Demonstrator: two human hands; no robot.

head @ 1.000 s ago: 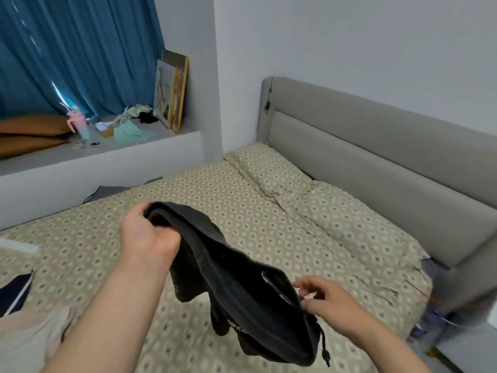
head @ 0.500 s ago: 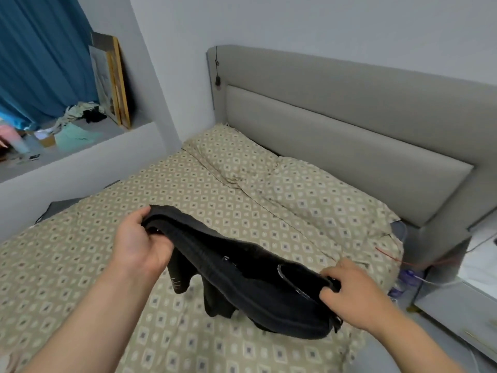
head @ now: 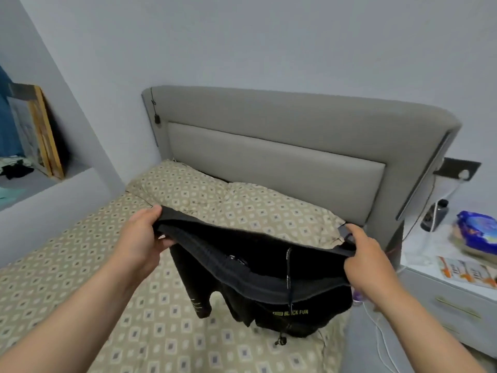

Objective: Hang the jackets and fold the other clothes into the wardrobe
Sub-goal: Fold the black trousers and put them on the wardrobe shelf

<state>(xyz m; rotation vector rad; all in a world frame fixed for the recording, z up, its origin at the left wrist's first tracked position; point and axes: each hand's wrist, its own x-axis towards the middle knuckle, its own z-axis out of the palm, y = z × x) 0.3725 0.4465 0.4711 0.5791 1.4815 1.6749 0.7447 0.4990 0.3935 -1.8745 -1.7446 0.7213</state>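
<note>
A pair of black shorts with a drawstring and a small yellow logo hangs above the bed, stretched out by its elastic waistband. My left hand grips the left end of the waistband, fingers curled over the edge. At the right end, my right hand grips the waistband the same way. The legs of the shorts dangle below, near the patterned bedsheet. No wardrobe is in view.
Two patterned pillows lie against the grey headboard. A white nightstand to the right carries a blue packet, papers and a dark bottle, with cables trailing down. A window ledge with picture frames and clutter sits at left.
The view has swung right toward the headboard and nightstand. My hands have moved apart and pulled the waistband taut, so the shorts hang spread open instead of bunched.
</note>
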